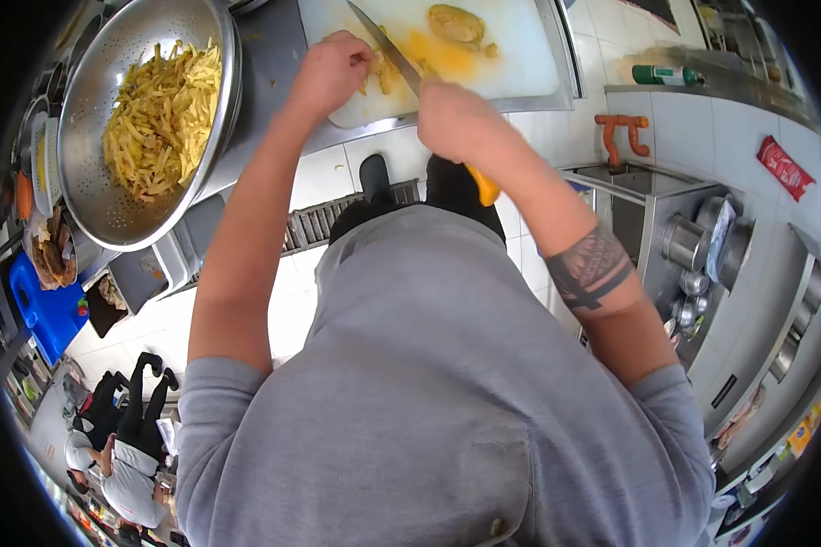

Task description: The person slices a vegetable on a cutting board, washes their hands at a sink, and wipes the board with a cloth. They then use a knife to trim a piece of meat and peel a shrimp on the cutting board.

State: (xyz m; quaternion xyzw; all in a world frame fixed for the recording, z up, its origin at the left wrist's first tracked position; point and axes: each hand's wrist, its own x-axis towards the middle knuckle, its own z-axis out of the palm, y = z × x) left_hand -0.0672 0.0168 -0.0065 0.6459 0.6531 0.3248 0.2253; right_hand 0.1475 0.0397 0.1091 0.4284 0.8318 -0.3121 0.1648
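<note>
Yellow cut pieces (pixel 386 77) lie between the left hand (pixel 339 71), fingers curled, and the right hand (pixel 462 126), gripping the knife (pixel 389 47).

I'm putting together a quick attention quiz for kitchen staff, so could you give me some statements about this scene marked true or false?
1. The right hand grips the knife. True.
2. The metal colander is to the right of the cutting board. False: the colander, with yellow strips in it, is to the left of the board.
3. A large yellow piece lies on the board. True.
4. The left hand is on the colander's rim. False: the left hand is at the board, by some small yellow pieces.
5. The knife's handle is blue. False: its visible end is orange-yellow.
</note>
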